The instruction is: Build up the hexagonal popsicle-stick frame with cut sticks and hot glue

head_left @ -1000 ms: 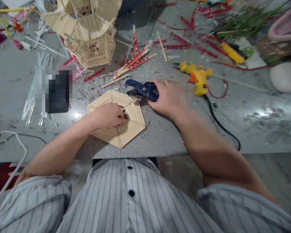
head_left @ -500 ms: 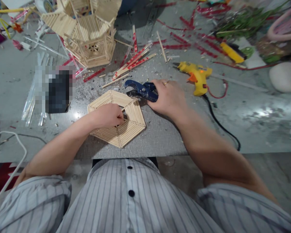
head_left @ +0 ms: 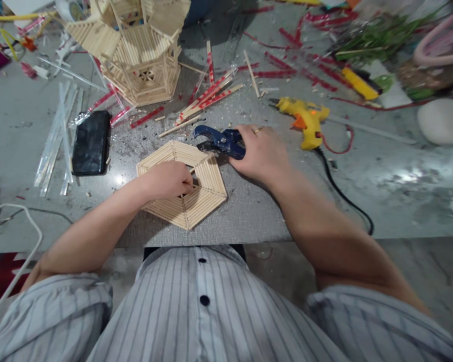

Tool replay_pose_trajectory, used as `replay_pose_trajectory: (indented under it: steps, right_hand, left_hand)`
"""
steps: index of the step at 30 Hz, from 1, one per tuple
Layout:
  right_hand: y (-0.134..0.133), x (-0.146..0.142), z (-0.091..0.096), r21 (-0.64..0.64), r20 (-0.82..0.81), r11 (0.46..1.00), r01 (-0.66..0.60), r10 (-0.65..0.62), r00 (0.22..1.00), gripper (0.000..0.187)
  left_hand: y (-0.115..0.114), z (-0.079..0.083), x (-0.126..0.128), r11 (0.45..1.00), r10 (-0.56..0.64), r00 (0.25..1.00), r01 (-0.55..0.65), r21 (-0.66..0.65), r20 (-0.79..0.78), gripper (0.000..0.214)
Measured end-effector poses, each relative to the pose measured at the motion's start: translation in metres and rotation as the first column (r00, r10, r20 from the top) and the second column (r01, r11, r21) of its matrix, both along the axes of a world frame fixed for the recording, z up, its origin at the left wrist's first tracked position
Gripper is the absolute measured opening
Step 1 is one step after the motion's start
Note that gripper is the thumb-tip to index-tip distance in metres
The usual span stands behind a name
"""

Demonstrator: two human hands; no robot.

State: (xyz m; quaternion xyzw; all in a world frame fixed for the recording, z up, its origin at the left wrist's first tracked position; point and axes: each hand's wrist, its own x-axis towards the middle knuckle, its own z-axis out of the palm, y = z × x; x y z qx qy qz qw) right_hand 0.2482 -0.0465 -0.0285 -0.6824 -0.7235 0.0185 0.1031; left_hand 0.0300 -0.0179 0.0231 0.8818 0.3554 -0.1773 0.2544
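We find the left hand (head_left: pixel 168 180) closed, fingertips pressing at the central opening of the stick hexagon (head_left: pixel 211 183), mid-frame on the desk (head_left: pixel 249 211). The right hand (head_left: pixel 262 153) is clamped on the blue cutter (head_left: pixel 219 141), just beside the hexagon's upper edge. We judge fitting is in hand; the next move calls for a steady hold and a precise cut

A hexagonal stick panel (head_left: pixel 207 176) is laid at the centre of the frame on the table (head_left: pixel 249 216). Cutters (head_left: pixel 219 141) are set touching its upper right edge. A glue gun (head_left: pixel 304 118) is placed further right, a phone (head_left: pixel 91 142) at left, and a stick tower (head_left: pixel 136 50) at upper left.
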Motion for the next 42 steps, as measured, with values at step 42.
replay_pose_trajectory:
  steps: [42]
  right_hand:
    - [0.020,0.077,-0.001,0.224,-0.188,0.795,0.564,-0.532,0.826,0.038]
  left_hand:
    - [-0.011,-0.008,-0.010,0.979,0.173,0.984,-0.177,0.105,0.047,0.028]
